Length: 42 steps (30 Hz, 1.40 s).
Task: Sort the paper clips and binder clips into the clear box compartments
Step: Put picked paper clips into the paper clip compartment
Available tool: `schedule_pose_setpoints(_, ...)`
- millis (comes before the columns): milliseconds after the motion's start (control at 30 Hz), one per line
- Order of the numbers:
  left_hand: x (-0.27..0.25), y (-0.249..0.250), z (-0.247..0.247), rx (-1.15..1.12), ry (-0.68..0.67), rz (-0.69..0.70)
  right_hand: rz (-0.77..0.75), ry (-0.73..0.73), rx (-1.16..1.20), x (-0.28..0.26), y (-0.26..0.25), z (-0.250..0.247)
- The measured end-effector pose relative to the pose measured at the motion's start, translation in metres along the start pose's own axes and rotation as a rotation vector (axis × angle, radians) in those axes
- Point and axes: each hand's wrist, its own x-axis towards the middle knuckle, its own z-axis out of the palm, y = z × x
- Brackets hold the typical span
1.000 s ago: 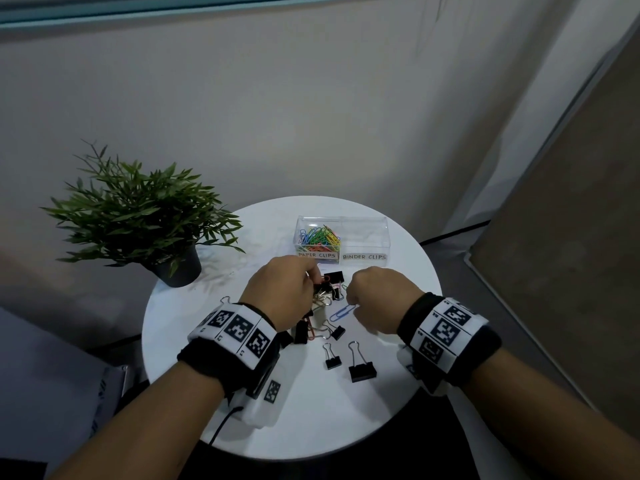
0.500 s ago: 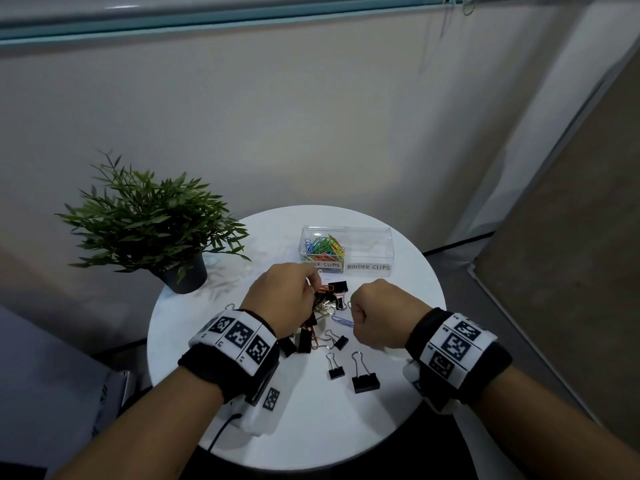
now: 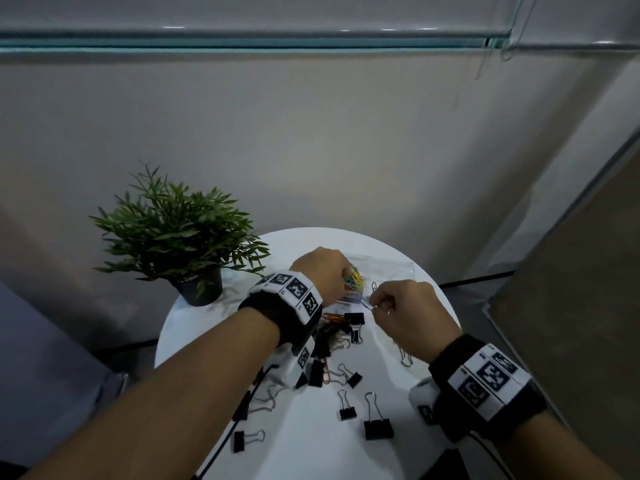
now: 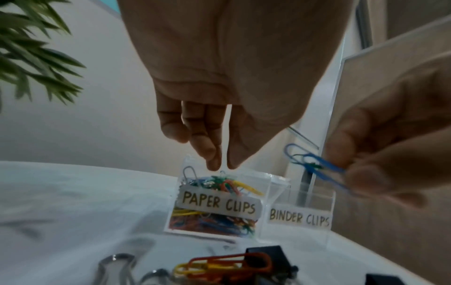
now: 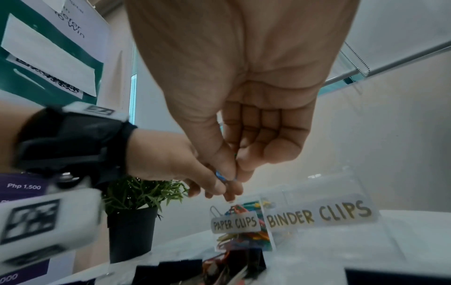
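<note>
The clear box stands at the back of the round white table. Its left compartment, labelled PAPER CLIPS, holds several coloured clips. The right one, labelled BINDER CLIPS, looks bare. My left hand hangs fingers-down just above the paper clip compartment, with nothing between thumb and fingers. My right hand sits to its right, in front of the box, and pinches linked blue paper clips between thumb and forefinger. A mixed pile of orange and yellow paper clips and black binder clips lies before the box.
Loose black binder clips are scattered over the near half of the table, one near the left edge. A potted plant stands at the table's back left. A wall runs close behind the table.
My left hand has risen from the pile and moved forward over the paper clip compartment. My right hand has lifted off the table with the blue clips. The head view has tilted upward.
</note>
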Motion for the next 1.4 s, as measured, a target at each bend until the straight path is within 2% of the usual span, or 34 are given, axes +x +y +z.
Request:
schedule_pose_setpoints(167,-0.047,-0.022,-0.007,-0.176,0.173,-0.012,-0.014,0.059,-0.024,0.035,-0.008,-0.003)
schedule_pose_setpoints(333,-0.097,-0.058,-0.012,-0.276,0.267,-0.09,-0.021,-0.029,-0.121,0.074,-0.016,0.006)
schedule_pose_setpoints(600,-0.14,-0.078,-0.006,-0.311,0.261,-0.117,-0.071,-0.168,-0.309,0.096,-0.017,0.014)
schedule_pose_setpoints(733,-0.147,-0.082,0.002,-0.331,0.234,-0.14,-0.088,-0.103,-0.278,0.091,-0.011,-0.009)
schedule_pose_setpoints(833,-0.15,-0.085,0.007,-0.339,0.228,-0.137,0.025,-0.05,-0.282,0.09,0.009,-0.031)
schedule_pose_setpoints(967,-0.153,-0.083,0.01,-0.36,0.208,-0.122,0.127,-0.239,-0.457,0.092,0.022,-0.037)
schedule_pose_setpoints(1200,-0.161,-0.083,0.013,-0.382,0.193,-0.138,-0.016,-0.581,-0.827,0.116,0.004,-0.012)
schedule_pose_setpoints(1267,-0.165,-0.085,0.012,-0.393,0.187,-0.148,-0.065,-0.628,-0.958,0.12,-0.002,-0.003)
schedule_pose_setpoints(1400,-0.169,-0.089,0.011,-0.388,0.166,-0.143,-0.113,-0.655,-1.049,0.125,-0.008,0.005)
